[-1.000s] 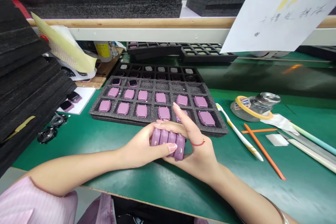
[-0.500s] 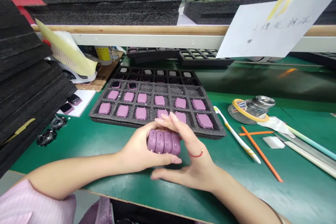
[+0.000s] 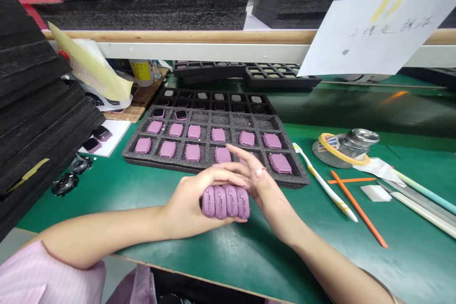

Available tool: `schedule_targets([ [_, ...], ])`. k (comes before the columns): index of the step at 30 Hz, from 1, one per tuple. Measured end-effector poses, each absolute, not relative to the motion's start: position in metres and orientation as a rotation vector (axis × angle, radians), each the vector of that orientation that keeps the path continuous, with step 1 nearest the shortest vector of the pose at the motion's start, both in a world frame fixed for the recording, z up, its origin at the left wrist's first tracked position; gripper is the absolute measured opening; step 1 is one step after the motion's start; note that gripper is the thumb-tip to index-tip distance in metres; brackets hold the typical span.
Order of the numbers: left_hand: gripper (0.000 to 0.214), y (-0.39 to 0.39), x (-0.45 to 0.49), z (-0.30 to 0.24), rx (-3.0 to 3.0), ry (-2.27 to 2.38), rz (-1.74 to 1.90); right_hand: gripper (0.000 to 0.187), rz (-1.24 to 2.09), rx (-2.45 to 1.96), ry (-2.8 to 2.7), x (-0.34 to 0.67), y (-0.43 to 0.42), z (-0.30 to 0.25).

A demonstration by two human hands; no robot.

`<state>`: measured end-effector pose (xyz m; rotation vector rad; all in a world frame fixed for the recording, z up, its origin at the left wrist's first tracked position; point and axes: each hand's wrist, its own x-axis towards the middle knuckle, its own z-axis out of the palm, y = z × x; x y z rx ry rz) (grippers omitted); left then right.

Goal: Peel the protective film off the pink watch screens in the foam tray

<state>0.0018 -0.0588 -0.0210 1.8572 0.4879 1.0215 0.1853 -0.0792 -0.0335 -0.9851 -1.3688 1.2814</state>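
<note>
My left hand (image 3: pixel 188 199) is closed round a row of several purple watch cases (image 3: pixel 225 202), held edge-on just above the green bench. My right hand (image 3: pixel 261 183) lies against the far right end of that row, palm turned down, fingers stretched out over the cases and touching my left fingertips. Just beyond both hands lies a dark foam tray (image 3: pixel 213 164); its near two rows hold purple watch cases (image 3: pixel 193 152) lying flat, one per pocket. Two watches with dark screens (image 3: pixel 181 115) sit in the tray's back row.
Stacked black foam trays (image 3: pixel 39 104) rise at the left. A white toothbrush (image 3: pixel 324 183), an orange stick (image 3: pixel 358 209), a tape ring on a metal dispenser (image 3: pixel 344 145) and long tools lie at the right. More trays (image 3: pixel 281 73) stand behind; a paper sign (image 3: pixel 377 28) hangs from the shelf.
My right hand has turned over from cupping under the row of cases, palm up, to resting on its far end, palm down. My left hand kept hold of the row.
</note>
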Motion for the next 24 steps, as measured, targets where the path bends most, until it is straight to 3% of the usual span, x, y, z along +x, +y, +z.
schedule_targets([
  [4,0.047,-0.059,0.001,-0.025,1.928,0.498,1.017,0.076,1.489,-0.891,-1.375,0.185,-0.082,-0.037],
  [8,0.043,-0.055,0.001,-0.026,2.069,0.372,1.020,0.107,1.329,-0.920,-1.462,0.177,-0.088,-0.030],
  [15,0.087,-0.051,0.002,-0.035,2.256,0.400,1.102,0.112,0.877,-0.997,-1.552,0.172,-0.095,-0.022],
  [20,0.123,-0.059,0.003,-0.031,1.945,0.560,0.919,0.114,0.746,-0.980,-1.620,0.176,-0.093,-0.027],
  [24,0.132,-0.063,0.003,-0.023,1.633,0.635,0.813,0.113,0.684,-0.983,-1.655,0.178,-0.090,-0.032],
])
